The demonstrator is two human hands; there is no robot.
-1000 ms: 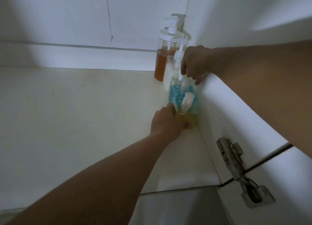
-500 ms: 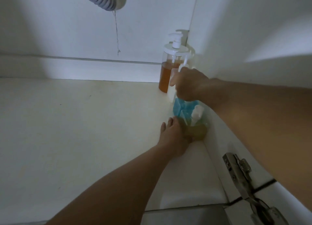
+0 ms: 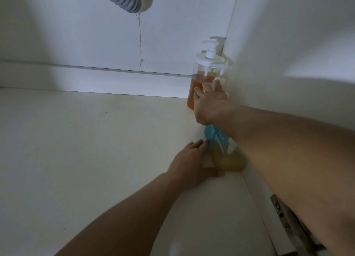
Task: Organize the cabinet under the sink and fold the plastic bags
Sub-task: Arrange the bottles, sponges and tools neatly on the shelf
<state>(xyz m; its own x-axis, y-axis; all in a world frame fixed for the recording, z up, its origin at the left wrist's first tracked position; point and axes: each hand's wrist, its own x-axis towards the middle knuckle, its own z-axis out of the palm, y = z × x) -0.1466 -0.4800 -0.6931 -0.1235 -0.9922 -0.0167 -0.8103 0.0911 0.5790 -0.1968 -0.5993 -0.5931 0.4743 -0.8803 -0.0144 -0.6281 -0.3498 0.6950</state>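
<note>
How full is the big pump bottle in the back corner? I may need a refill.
About half full. The pump bottle stands upright, its amber liquid reaching roughly midway up the clear body; the right hand hides its lower right side.

Dim cabinet interior, pale light patches on back and right walls, wide-angle edge bending, soft grainy detail
</note>
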